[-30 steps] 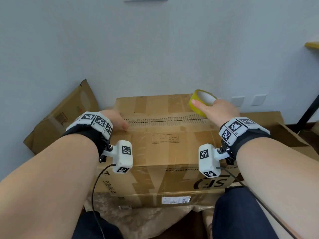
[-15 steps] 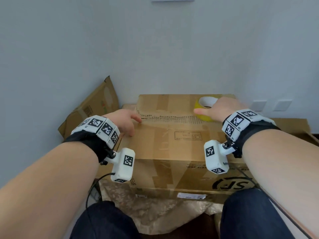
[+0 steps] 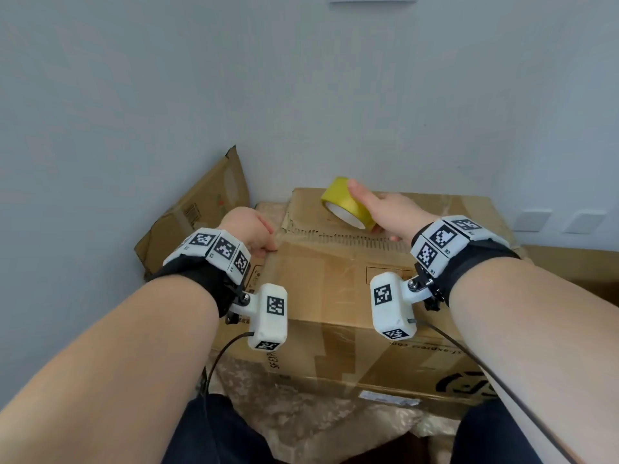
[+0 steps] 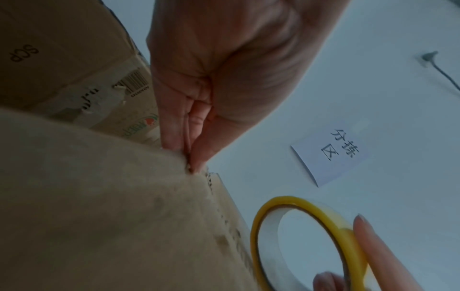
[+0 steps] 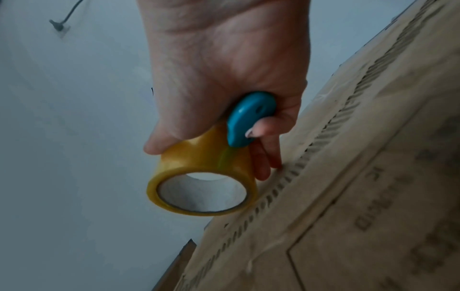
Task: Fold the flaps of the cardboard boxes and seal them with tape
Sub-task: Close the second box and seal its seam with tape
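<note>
**Starting the tape run at the left end of the seam**

Pale wall close behind, and the cardboard box sits right in front of my knees with both top flaps folded down, their edges meeting along a ragged, corrugated seam. My left hand is at the seam's left end, thumb and curled fingers pinched together on the flap edge. My right hand is wrapped round the yellow tape roll, held just above the far flap, near the seam's middle.

To do this well, I judge I should keep the left pinch firm so the flaps stay level, bring the roll's free end down past the box's left edge, press it flat, then draw the roll rightward along the seam, centred over it (that torn edge could lift the tape if I hurry).

My right wrist view shows what the head view hides: a small blue cutter tucked under my fingers against the roll. My left wrist view shows a paper sign on the wall and a second, labelled box behind. Only the head view shows the whole box and both hands together.
</note>
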Demonstrator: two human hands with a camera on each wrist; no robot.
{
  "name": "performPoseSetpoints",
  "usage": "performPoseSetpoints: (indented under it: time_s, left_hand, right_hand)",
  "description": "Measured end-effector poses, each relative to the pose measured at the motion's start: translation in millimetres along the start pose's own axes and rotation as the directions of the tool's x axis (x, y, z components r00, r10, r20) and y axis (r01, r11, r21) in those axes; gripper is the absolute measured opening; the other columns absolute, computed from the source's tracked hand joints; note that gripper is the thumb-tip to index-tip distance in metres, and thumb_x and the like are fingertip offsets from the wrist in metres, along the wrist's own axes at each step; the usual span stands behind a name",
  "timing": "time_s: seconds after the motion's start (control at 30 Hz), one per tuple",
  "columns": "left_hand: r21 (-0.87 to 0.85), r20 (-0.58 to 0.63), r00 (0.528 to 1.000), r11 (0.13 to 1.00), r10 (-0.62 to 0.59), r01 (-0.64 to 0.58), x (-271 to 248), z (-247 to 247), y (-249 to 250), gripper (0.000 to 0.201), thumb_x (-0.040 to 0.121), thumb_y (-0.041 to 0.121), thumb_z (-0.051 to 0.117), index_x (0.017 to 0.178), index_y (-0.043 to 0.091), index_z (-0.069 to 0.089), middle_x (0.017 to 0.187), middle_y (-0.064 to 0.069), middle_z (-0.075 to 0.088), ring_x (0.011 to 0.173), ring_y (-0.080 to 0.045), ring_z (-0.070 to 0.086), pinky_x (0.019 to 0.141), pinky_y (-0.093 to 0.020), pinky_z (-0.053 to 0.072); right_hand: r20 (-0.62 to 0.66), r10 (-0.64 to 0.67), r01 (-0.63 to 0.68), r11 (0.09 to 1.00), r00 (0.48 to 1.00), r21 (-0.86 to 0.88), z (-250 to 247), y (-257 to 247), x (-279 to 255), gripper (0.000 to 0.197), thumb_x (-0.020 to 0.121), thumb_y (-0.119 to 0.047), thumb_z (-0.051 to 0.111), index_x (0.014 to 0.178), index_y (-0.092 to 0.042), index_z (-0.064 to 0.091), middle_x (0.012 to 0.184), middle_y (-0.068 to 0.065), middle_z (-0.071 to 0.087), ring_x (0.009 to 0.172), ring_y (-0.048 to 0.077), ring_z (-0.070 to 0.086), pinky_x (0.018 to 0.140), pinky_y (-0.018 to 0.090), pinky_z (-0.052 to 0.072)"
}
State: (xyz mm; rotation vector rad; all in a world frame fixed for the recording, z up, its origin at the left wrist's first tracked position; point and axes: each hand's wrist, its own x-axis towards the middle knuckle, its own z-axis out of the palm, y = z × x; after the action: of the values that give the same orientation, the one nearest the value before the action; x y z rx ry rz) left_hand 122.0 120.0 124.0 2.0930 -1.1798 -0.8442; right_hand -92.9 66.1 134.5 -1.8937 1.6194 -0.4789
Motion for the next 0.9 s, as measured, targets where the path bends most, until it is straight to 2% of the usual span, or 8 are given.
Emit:
performPoseSetpoints:
  time_s: [0.07, 0.13, 0.23, 0.3, 0.43, 0.6, 0.73, 0.9]
  left_hand:
    - [-0.012, 0.009, 0.999, 0.999, -0.031, 0.031, 3.7, -0.2, 5.4, 0.023, 0.077, -0.009, 0.069, 0.077, 0.011, 0.059, 0.093, -0.011, 0.065, 0.095, -0.027, 0.067, 0.088, -0.037, 0.055]
    - [-0.003, 0.022, 0.998, 0.998, -0.062, 0.062, 7.4, -0.2, 9.9, 0.019, 0.079, -0.006, 0.069, 0.083, 0.012, 0.062, 0.1, -0.011, 0.065, 0.097, -0.024, 0.066, 0.089, -0.035, 0.055]
    - [-0.007, 0.073, 0.99, 0.993, -0.119, 0.12, 16.3, 0.1, 13.0, 0.021, 0.083, -0.002, 0.068, 0.101, 0.009, 0.066, 0.091, -0.009, 0.064, 0.086, -0.017, 0.063, 0.088, -0.033, 0.054]
    - [-0.013, 0.099, 0.984, 0.988, -0.149, 0.151, 21.2, -0.5, 14.4, 0.02, 0.084, -0.002, 0.066, 0.103, 0.004, 0.066, 0.084, -0.008, 0.063, 0.074, -0.015, 0.058, 0.086, -0.032, 0.054]
    - [0.029, 0.13, 0.973, 0.982, -0.19, 0.188, 27.7, 0.2, 17.1, 0.019, 0.083, -0.001, 0.067, 0.101, 0.003, 0.065, 0.081, -0.009, 0.064, 0.069, -0.014, 0.058, 0.073, -0.025, 0.054]
    - [0.104, 0.122, 0.975, 0.98, -0.183, 0.171, 34.0, 2.8, 21.4, 0.016, 0.081, -0.002, 0.069, 0.096, 0.003, 0.066, 0.086, -0.01, 0.066, 0.073, -0.017, 0.061, 0.076, -0.029, 0.056]
    - [0.235, 0.122, 0.979, 0.963, -0.162, 0.13, 34.0, 8.6, 27.2, 0.031, 0.079, 0.006, 0.074, 0.109, 0.0, 0.066, 0.104, -0.015, 0.07, 0.099, -0.025, 0.068, 0.091, -0.038, 0.053]
    - [0.311, 0.117, 0.989, 0.949, -0.092, 0.052, 35.4, 10.9, 28.1, 0.032, 0.077, 0.004, 0.075, 0.107, 0.003, 0.065, 0.098, -0.015, 0.071, 0.095, -0.027, 0.069, 0.088, -0.041, 0.055]
  right_hand:
    - [0.0, 0.012, -0.012, 1.0, 1.0, 0.02, 1.6, 1.2, 5.6, 0.09, 0.08, -0.083, 0.019, 0.128, -0.015, 0.055, 0.106, 0.007, 0.06, 0.086, 0.025, 0.06, 0.082, 0.037, 0.052]
    - [0.017, 0.025, -0.026, 0.998, 1.0, 0.049, 1.7, 2.5, 10.8, 0.092, 0.076, -0.086, 0.02, 0.124, -0.017, 0.057, 0.105, 0.005, 0.063, 0.093, 0.026, 0.06, 0.083, 0.038, 0.051]
    - [0.046, 0.04, -0.044, 0.996, 0.998, 0.079, 0.4, 4.1, 16.0, 0.093, 0.071, -0.09, 0.021, 0.121, -0.021, 0.058, 0.104, 0.004, 0.064, 0.098, 0.026, 0.061, 0.086, 0.04, 0.052]
    - [0.057, 0.047, -0.053, 0.993, 0.997, 0.103, 0.2, 4.6, 17.6, 0.09, 0.071, -0.09, 0.023, 0.117, -0.022, 0.059, 0.103, 0.003, 0.064, 0.096, 0.024, 0.06, 0.084, 0.038, 0.052]
    - [0.089, 0.043, -0.054, 0.99, 0.995, 0.13, 0.2, 4.4, 18.9, 0.085, 0.072, -0.089, 0.025, 0.113, -0.024, 0.06, 0.097, 0.002, 0.066, 0.093, 0.021, 0.062, 0.069, 0.031, 0.047]
    - [0.114, 0.064, -0.078, 0.99, 0.991, 0.116, 0.1, 7.6, 22.5, 0.094, 0.066, -0.093, 0.024, 0.117, -0.023, 0.058, 0.097, 0.002, 0.066, 0.094, 0.02, 0.061, 0.069, 0.031, 0.046]
    - [0.12, 0.075, -0.087, 0.991, 0.99, 0.101, 1.0, 7.5, 22.8, 0.09, 0.07, -0.091, 0.024, 0.119, -0.022, 0.055, 0.094, -0.001, 0.062, 0.089, 0.02, 0.057, 0.076, 0.033, 0.047]
    - [0.113, 0.082, -0.091, 0.992, 0.99, 0.084, 2.3, 7.0, 21.1, 0.092, 0.068, -0.092, 0.024, 0.118, -0.02, 0.052, 0.11, 0.003, 0.056, 0.086, 0.02, 0.054, 0.076, 0.033, 0.046]
